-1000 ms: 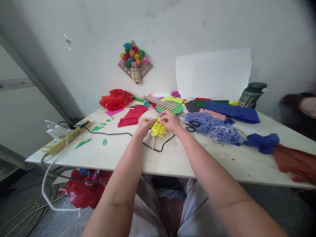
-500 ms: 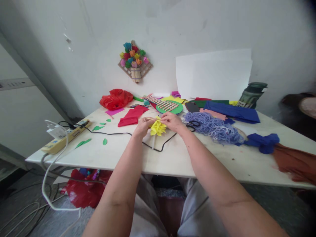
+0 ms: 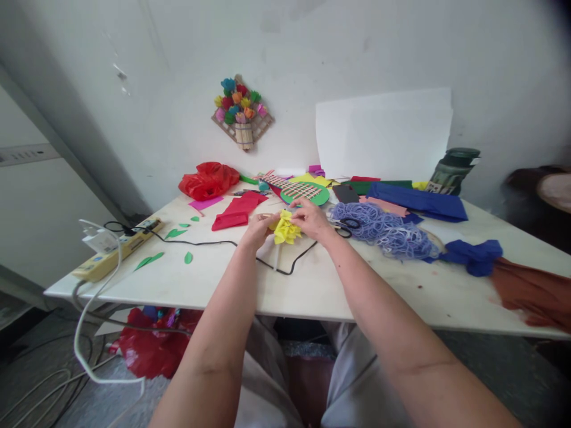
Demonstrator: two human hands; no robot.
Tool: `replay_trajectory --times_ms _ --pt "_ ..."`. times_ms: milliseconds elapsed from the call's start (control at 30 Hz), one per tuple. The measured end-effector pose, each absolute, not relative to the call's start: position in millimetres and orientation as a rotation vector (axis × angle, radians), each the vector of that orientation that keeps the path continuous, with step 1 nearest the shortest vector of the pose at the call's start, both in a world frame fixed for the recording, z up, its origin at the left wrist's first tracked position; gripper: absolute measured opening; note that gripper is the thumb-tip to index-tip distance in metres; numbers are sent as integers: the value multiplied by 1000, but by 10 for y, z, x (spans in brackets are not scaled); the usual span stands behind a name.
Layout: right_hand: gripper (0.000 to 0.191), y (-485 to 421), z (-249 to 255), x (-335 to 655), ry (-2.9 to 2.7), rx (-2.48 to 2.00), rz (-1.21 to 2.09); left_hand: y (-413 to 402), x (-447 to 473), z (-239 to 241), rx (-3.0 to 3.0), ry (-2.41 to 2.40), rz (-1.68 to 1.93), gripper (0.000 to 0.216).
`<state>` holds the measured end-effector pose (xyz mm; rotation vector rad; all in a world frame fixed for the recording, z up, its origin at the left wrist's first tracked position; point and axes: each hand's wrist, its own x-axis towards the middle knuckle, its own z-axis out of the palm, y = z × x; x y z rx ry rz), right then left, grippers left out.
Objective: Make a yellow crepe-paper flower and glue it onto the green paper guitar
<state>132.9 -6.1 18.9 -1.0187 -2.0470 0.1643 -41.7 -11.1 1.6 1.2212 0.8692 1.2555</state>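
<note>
Nearest the viewer, the seated person's grey trousers (image 3: 263, 374) are showing below the table (image 3: 307, 300), and a red plastic bag (image 3: 151, 351) is lying on the floor to the left. Both forearms are reaching over the table's front edge. Above the table's middle, a yellow paper flower (image 3: 286, 233) is sitting between the two hands: the left hand (image 3: 259, 229) is grasping it at its left side, and the right hand (image 3: 310, 220) is pinching its upper right side; the exact finger contacts are partly hidden. A black cord (image 3: 205, 242) is running across the table beneath the hands from a power strip (image 3: 100, 266) at the left, with green paper leaves (image 3: 188, 257) lying near it. Beyond the left hand, folded red paper (image 3: 234, 215) is lying flat. To the right, black-handled scissors (image 3: 343, 232) are lying against a tangle of bluish yarn (image 3: 370, 226). Behind the hands, a green guitar-shaped piece (image 3: 312, 193) is resting near a dark phone (image 3: 346, 194). Farther back, a dark green bottle (image 3: 452, 169) is standing at the right, and a flower-basket ornament (image 3: 243, 113) is hanging on the wall (image 3: 285, 47).
</note>
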Motion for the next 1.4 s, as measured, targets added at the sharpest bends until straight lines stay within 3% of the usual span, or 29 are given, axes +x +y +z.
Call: replay_trajectory --times_ms 733,1067,1400 --pt "16 -45 186 1382 -2182 -1121 67 -90 -426 17 1155 884 1296 36" --pt "15 -66 195 1372 -2092 -1044 64 -78 -442 8 1119 811 1283 28" --pt "16 -48 193 1387 -2102 -980 51 -76 -466 -18 1107 753 1227 36"
